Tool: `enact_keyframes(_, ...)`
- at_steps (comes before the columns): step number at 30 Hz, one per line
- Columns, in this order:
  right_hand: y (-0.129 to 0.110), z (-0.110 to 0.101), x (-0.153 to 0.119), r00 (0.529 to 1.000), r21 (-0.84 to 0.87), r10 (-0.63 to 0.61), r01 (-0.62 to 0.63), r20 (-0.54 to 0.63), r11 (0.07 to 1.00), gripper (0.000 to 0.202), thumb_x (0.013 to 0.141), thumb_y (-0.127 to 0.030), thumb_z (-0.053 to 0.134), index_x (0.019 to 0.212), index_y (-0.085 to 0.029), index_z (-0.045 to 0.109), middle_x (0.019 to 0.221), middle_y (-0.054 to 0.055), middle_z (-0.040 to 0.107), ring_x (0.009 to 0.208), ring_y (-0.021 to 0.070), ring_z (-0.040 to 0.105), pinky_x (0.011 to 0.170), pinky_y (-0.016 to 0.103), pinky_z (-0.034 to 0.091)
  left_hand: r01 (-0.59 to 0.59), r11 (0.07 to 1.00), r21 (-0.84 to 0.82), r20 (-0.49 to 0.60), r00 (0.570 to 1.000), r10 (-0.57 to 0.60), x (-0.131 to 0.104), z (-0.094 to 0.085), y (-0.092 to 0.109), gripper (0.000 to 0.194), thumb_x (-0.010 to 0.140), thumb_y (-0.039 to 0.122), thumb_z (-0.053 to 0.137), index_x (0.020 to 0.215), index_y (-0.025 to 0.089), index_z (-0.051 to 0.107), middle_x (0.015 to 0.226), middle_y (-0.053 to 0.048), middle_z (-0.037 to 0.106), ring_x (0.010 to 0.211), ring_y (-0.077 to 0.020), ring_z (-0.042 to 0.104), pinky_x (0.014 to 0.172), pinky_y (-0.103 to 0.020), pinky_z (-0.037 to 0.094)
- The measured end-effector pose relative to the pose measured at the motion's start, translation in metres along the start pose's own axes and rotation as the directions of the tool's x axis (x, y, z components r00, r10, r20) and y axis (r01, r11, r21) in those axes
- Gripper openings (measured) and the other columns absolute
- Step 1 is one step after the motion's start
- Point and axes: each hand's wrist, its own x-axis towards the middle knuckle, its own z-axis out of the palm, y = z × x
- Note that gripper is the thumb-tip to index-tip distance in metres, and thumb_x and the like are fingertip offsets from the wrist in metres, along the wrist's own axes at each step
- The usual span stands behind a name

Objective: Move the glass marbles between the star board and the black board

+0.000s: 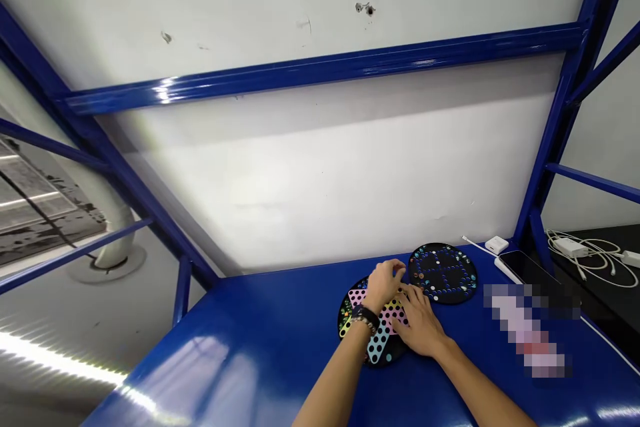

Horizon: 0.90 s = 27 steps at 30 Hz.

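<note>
A round black board (379, 345) lies on the blue tabletop, marked with pink, yellow and light blue zones full of dark round holes. Over its far side is my left hand (384, 280), with a dark band and a beaded bracelet on the wrist. Its fingers are curled together, and whatever they may hold is too small to make out. My right hand (420, 320) rests on the board's right edge with fingers stretched out and apart. Just beyond it sits a second round black board (445, 272), with rows of dark pits and small shiny pieces. My hands cover part of the first board.
At the right of the blue table (280, 327) are a dark phone (527, 268), a white charger block (497, 245) and a white cable. A blurred patch hides something nearby. More white cables (600, 253) lie on a black surface beyond. Blue frame bars (325, 72) and a white wall stand behind.
</note>
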Motion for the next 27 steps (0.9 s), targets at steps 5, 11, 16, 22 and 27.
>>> enact_keyframes(5,-0.001,0.001,0.0,0.998,0.013,0.06,-0.06,0.015,0.998,0.047,0.089,-0.037,0.053,0.134,-0.024,0.058,0.154,0.008,0.044,0.146,0.03,0.031,0.119,0.048,0.028,0.02,0.999,0.031,-0.033,0.999,-0.019,-0.056,-0.045,-0.038,0.029,0.096,0.033,0.047,0.103,0.024,0.074,0.104,-0.002,0.078,0.088,-0.0169,0.07,0.074,-0.025,0.048)
enact_keyframes(11,-0.001,0.001,0.0,0.998,0.011,0.062,-0.062,0.013,0.998,0.046,0.089,-0.037,0.052,0.132,-0.024,0.058,0.154,0.007,0.044,0.145,0.0285,0.033,0.119,0.047,0.029,-0.006,0.985,0.17,0.291,0.956,-0.045,-0.127,-0.057,-0.065,0.014,0.083,0.032,0.062,0.087,0.028,0.075,0.089,0.004,0.079,0.084,-0.0165,0.07,0.069,-0.024,0.043)
enact_keyframes(16,0.001,0.001,-0.001,0.997,0.011,0.074,-0.074,0.033,0.997,0.048,0.09,-0.039,0.05,0.134,-0.023,0.056,0.155,0.007,0.042,0.146,0.0281,0.03,0.12,0.046,0.027,0.003,0.968,0.25,0.313,0.946,-0.084,-0.134,-0.051,-0.053,0.019,0.083,0.031,0.059,0.09,0.029,0.077,0.092,0.003,0.08,0.088,-0.0181,0.072,0.073,-0.025,0.045)
enact_keyframes(22,0.001,0.001,0.0,0.998,0.018,0.058,-0.059,0.028,0.998,0.047,0.089,-0.038,0.053,0.133,-0.024,0.057,0.154,0.007,0.043,0.145,0.0291,0.031,0.12,0.045,0.028,-0.028,0.945,0.327,0.388,0.915,-0.107,-0.116,-0.06,-0.047,0.015,0.075,0.022,0.061,0.073,0.023,0.075,0.08,0.0,0.079,0.076,-0.0185,0.072,0.066,-0.026,0.045)
enact_keyframes(27,0.0,0.0,0.001,0.998,0.04,0.061,-0.062,0.019,0.997,0.044,0.088,-0.037,0.055,0.131,-0.024,0.059,0.153,0.007,0.044,0.144,0.0294,0.032,0.118,0.046,0.03,-0.037,0.978,0.205,0.309,0.951,-0.029,-0.091,-0.069,-0.043,0.024,0.087,0.03,0.053,0.085,0.02,0.075,0.088,-0.004,0.079,0.081,-0.0179,0.071,0.068,-0.024,0.047)
